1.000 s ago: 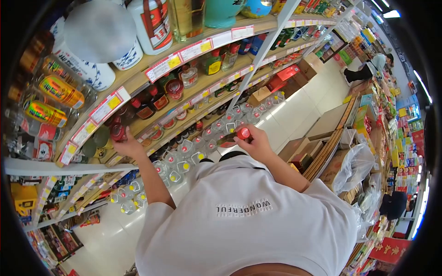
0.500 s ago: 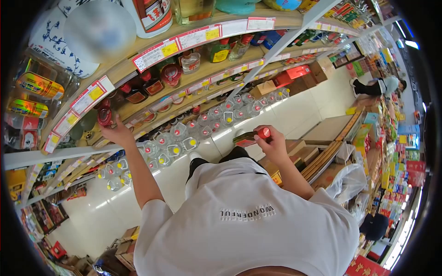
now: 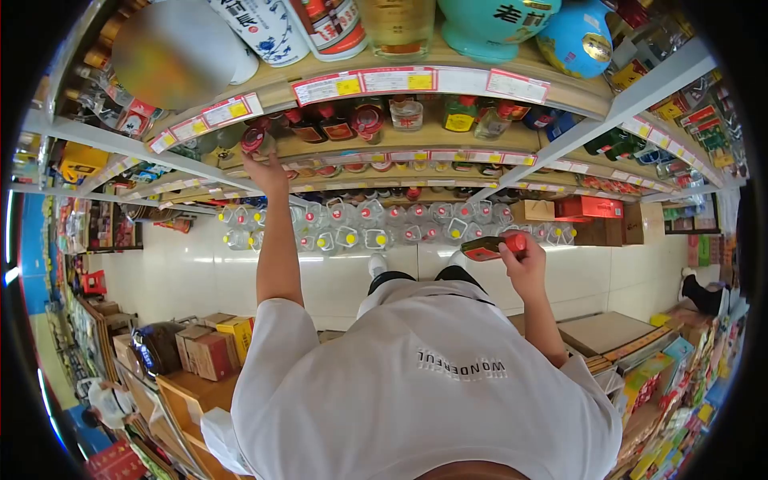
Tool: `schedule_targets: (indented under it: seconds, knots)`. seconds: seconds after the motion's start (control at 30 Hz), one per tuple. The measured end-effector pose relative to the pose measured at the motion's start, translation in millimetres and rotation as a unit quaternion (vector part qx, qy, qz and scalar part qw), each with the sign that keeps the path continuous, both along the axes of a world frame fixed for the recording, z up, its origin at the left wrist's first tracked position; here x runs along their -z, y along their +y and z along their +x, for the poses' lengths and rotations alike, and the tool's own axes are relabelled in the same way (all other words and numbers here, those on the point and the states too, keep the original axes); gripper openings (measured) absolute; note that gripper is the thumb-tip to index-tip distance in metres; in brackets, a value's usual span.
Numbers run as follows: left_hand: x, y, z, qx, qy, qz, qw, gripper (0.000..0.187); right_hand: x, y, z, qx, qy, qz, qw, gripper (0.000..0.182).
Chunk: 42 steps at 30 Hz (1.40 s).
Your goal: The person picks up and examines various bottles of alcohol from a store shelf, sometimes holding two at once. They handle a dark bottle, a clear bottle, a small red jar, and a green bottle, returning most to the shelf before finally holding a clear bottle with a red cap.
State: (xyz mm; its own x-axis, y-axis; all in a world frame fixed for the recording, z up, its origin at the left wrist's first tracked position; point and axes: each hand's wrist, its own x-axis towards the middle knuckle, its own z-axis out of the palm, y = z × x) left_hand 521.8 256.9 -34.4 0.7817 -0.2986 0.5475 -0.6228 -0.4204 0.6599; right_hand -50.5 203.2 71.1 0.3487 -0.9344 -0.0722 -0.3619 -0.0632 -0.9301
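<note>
My left hand [image 3: 266, 172] reaches to the second shelf and is closed round the lower part of a red-capped jar [image 3: 257, 141] at the shelf's left part. Out over the aisle, my right hand [image 3: 524, 262] grips a dark bottle with a red cap [image 3: 483, 249] by its cap end; the bottle lies nearly level, pointing left. Dark bottles with red caps [image 3: 334, 126] and another red-lidded jar [image 3: 367, 123] stand right of my left hand on that shelf.
Large bottles [image 3: 324, 28] stand on the top shelf, above price tags [image 3: 400, 79]. Clear jugs [image 3: 376, 220] line the floor below. Cartons [image 3: 210, 350] are stacked behind at the left. A person's dark-clothed leg [image 3: 704, 296] shows at the right.
The view has turned, so the shelves now run level across the frame. My left hand is still at the jar, and my right hand still holds the bottle, now turned more level.
</note>
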Motion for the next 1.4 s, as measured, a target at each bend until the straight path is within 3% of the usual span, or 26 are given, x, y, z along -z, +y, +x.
schedule_targets:
  seconds: [0.13,0.27,0.4,0.5,0.63,0.87,0.93,0.97,1.07,1.2,1.33,1.4]
  knots:
    - [-1,2,-38,-0.020,-0.013,0.004,1.000,0.073,-5,-26,-19,-0.015,-0.011,0.006,1.000,0.019]
    - [3,-3,-114,-0.064,0.004,0.032,0.997,0.058,4,-43,-48,-0.012,-0.043,0.026,0.999,0.021]
    - [6,-35,-241,0.071,0.060,-0.039,0.995,0.044,17,-55,-80,-0.019,-0.049,0.009,0.999,0.022]
    - [3,-75,-327,0.208,0.086,-0.046,0.973,0.046,16,-59,-102,-0.023,-0.047,0.011,0.999,0.023]
    - [-49,-140,-411,0.313,0.116,-0.094,0.938,0.049,15,-59,-126,-0.008,-0.052,-0.004,0.999,0.022]
    - [-85,-224,-402,0.253,-0.064,0.016,0.965,0.058,17,-52,-164,0.039,-0.059,-0.049,0.996,0.021]
    - [-99,-235,-400,0.291,-0.011,0.027,0.956,0.051,23,-48,-169,0.062,-0.070,-0.052,0.994,0.021]
    - [-103,-236,-400,0.309,0.019,0.038,0.950,0.047,22,-44,-171,0.067,-0.069,-0.042,0.995,0.021]
    - [-94,-243,-393,0.284,-0.042,0.080,0.954,0.041,21,-43,-179,0.072,-0.060,-0.035,0.995,0.022]
    - [-95,-230,-405,0.297,-0.089,0.079,0.948,0.048,25,-49,-188,0.076,-0.056,-0.073,0.993,0.024]
    - [-91,-214,-415,0.308,-0.134,0.119,0.935,0.037,28,-66,-176,0.080,-0.038,-0.114,0.990,0.026]
    - [-76,-212,-414,0.345,-0.126,0.072,0.927,0.036,24,-82,-164,0.068,-0.035,-0.142,0.987,0.027]
